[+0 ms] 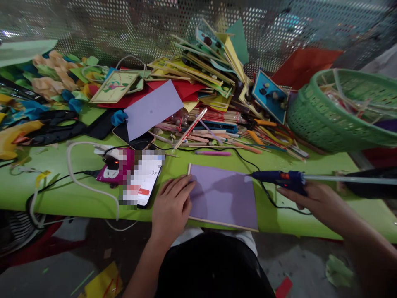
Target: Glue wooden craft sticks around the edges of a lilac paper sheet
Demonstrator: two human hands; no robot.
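My left hand is at the left edge of a purple card, its bent fingers pressed together on that edge. Light wooden sticks line the card's left and lower edges. My right hand grips a blue glue gun with a small red light. The nozzle points left and reaches the card's upper right corner. A long whitish glue stick sticks out of the gun's back. The gun's trigger is mostly hidden by my fingers.
A phone and a magenta power adapter with cables lie to the left. Behind are loose sticks and pencils, a purple sheet, stacked decorated cards and black scissors. A green basket stands at the right.
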